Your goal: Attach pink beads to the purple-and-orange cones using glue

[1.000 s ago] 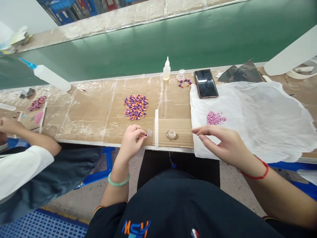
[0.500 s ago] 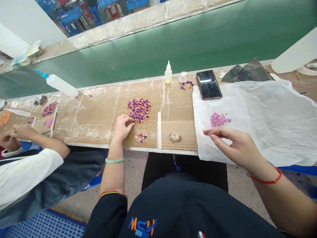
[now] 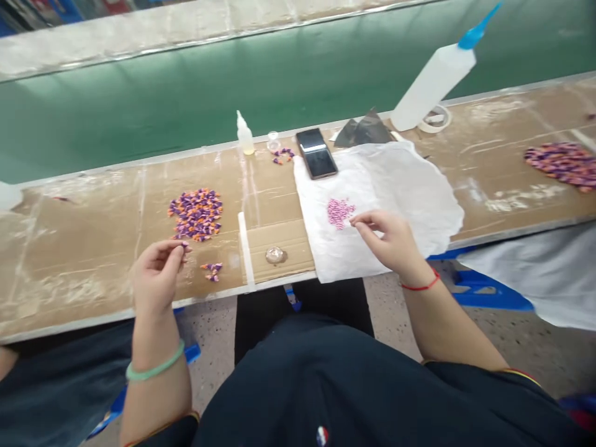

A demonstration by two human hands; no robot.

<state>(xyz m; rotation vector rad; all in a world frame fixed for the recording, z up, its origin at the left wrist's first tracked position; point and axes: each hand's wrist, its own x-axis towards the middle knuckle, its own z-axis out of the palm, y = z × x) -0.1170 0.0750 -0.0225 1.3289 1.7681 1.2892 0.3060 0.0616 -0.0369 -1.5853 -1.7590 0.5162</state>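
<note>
A person works with 2 hands at a cardboard-covered worktop (image 3: 97,239). The left hand (image 3: 157,270) pinches a small purple piece (image 3: 184,246) between thumb and forefinger, just below a pile of purple-and-orange pieces (image 3: 197,214) and near a small cluster of like pieces (image 3: 213,272). The right hand (image 3: 388,239) bends over a white cloth (image 3: 386,177), thumb and forefinger tips close together beside a heap of pink bits (image 3: 338,213); whether they grip anything cannot be told. Between the hands, a clear, rounded blob (image 3: 274,254) sits on a corrugated cardboard sheet (image 3: 295,239). A phone (image 3: 317,154) overlaps the cloth's upper left corner.
</note>
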